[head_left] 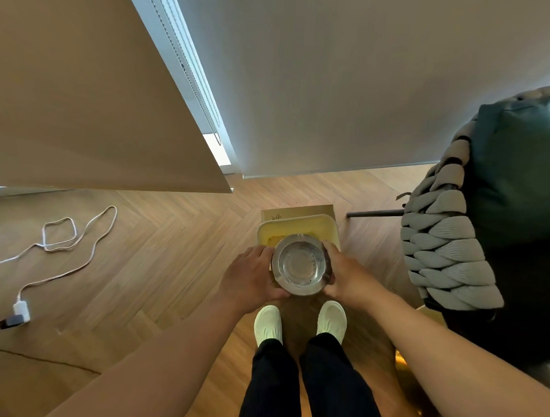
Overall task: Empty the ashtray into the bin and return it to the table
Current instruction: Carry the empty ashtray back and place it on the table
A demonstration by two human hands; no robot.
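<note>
The ashtray (301,265) was upright, a few specks in its bowl, held over the near edge of the bin (324,224) on the floor. The left hand (252,274) and the right hand (343,273) each gripped its rim from opposite sides. It looked like the dumping step, either about to start or just finished. Next, judging by the specks, a tip farther over the bin's opening, both hands turning together.

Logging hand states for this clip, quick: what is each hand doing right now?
Left hand: closed on the left rim of the metal ashtray.
Right hand: closed on the ashtray's right rim, holding it upright above the yellow bin.
</note>
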